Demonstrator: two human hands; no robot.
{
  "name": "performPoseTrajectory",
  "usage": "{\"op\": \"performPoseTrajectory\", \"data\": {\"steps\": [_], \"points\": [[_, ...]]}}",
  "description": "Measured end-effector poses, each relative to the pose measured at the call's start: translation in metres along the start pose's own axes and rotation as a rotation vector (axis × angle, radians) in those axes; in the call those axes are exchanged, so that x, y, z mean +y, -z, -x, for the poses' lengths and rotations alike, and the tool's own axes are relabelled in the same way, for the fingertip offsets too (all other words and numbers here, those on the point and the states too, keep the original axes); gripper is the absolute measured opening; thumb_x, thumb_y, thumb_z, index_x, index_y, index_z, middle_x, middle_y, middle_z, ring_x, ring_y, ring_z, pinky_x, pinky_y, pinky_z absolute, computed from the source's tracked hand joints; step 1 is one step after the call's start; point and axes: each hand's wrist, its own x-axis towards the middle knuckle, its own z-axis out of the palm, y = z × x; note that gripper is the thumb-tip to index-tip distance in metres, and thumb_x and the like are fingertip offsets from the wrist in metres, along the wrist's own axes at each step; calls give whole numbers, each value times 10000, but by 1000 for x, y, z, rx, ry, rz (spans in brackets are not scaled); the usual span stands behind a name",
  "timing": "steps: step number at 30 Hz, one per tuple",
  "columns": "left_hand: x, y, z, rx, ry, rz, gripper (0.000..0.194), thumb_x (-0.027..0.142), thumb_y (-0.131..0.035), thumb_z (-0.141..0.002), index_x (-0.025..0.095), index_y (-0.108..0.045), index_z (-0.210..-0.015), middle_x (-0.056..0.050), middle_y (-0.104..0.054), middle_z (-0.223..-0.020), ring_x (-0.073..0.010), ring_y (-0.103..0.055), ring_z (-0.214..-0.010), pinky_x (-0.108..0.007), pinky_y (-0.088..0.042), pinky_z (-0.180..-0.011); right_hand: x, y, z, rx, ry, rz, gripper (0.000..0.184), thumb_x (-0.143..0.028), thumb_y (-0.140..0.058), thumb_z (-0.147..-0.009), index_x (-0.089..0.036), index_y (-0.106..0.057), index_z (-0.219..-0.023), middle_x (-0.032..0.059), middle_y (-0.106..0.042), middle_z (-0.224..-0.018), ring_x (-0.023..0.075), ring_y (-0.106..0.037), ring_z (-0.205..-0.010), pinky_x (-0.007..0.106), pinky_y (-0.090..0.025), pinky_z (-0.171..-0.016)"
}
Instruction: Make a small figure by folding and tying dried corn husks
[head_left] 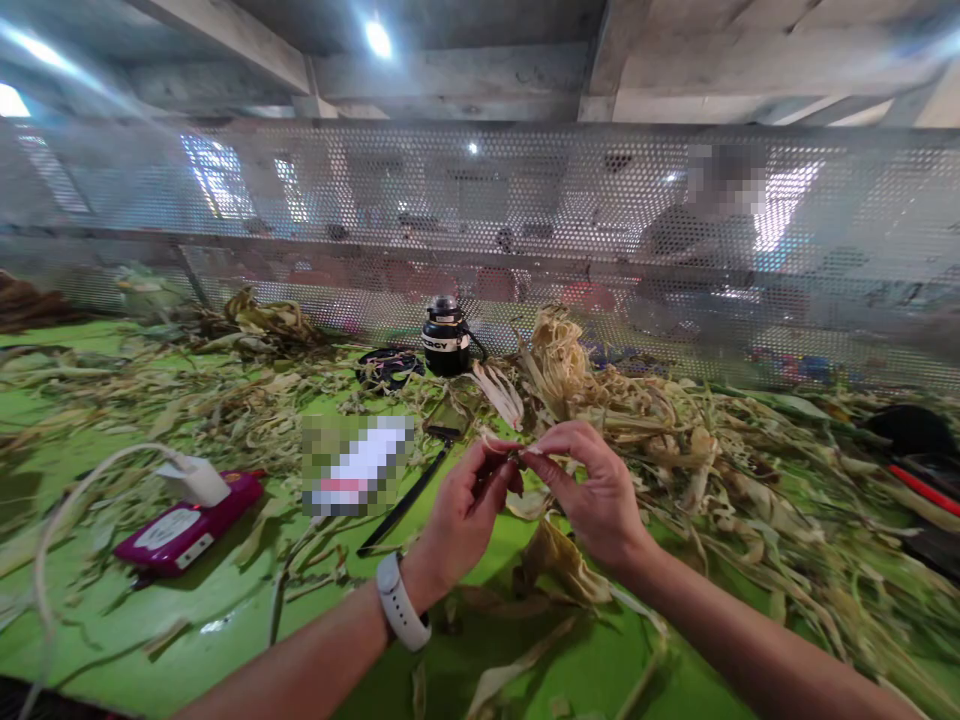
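Bare forearms lead to left hand and right hand, fingers pinching a small brownish plant-like scrap, likely light, fragile: grip ends.

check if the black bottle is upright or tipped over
Upright: the black bottle stands base down on the green table, its lid at the top and the lettering on its white band level.

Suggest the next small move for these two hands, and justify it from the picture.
Perhaps the left hand should steady the small piece while the right hand gently twists it. Both hands pinch with thumb and fingers, fingertips close together above the green table, so one could anchor while the other works. The piece is too small to identify, so gentleness seems wise.
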Motion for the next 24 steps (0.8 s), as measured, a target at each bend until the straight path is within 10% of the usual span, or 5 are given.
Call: {"op": "performPoseTrajectory", "data": {"steps": [6,24], "points": [[2,-7,1,165,75,197,381,267,-694,-732,216,-573,-1089,17,-645,-763,-108,-553,-656,-205,-432,-595,-4,-6,14,-3,239,172,112,-169,-591,-836,-260,-643,-796,23,-597,-806,169,-552,-771,317,-461,-706],[5,-9,4,106,279,473,627,249,-752,-692,195,-469,-1249,26,-657,-693,-106,-574,-659,-234,-428,-686,9,9,14,-160,537,310,353,-37,-517,-816,-282,-574,-1064,43,-574,-962,201,-518,-934,398,-446,-832]]}}
